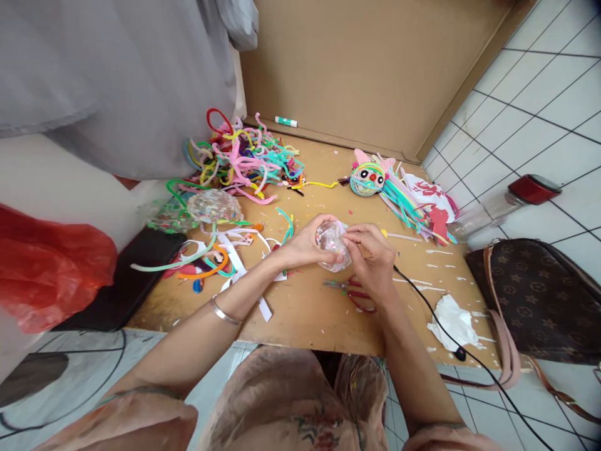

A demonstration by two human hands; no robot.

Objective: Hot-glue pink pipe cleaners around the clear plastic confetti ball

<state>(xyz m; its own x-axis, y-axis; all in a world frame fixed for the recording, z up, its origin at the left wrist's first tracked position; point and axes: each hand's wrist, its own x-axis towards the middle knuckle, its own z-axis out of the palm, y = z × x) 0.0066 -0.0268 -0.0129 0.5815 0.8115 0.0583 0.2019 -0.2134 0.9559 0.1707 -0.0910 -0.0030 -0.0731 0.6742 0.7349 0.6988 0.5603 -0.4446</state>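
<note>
A clear ball with coloured bits inside (331, 245) sits between both hands above the brown board (305, 313). My left hand (305, 243) curls around its left side and grips it. My right hand (370, 257) pinches at its right side with the fingers pressed together. Red-handled scissors (350, 290) lie on the board just under my right hand. A silver bangle (224, 312) is on my left wrist.
A heap of coloured pipe cleaners (241, 158) lies at the back left, another clear ball (213, 205) beside it. A pipe-cleaner face (369, 178), crumpled tissue (454, 322), black cable (436, 326), brown bag (539, 300), red-capped bottle (507, 200), glue stick (285, 121) and red bag (47, 269) surround the board.
</note>
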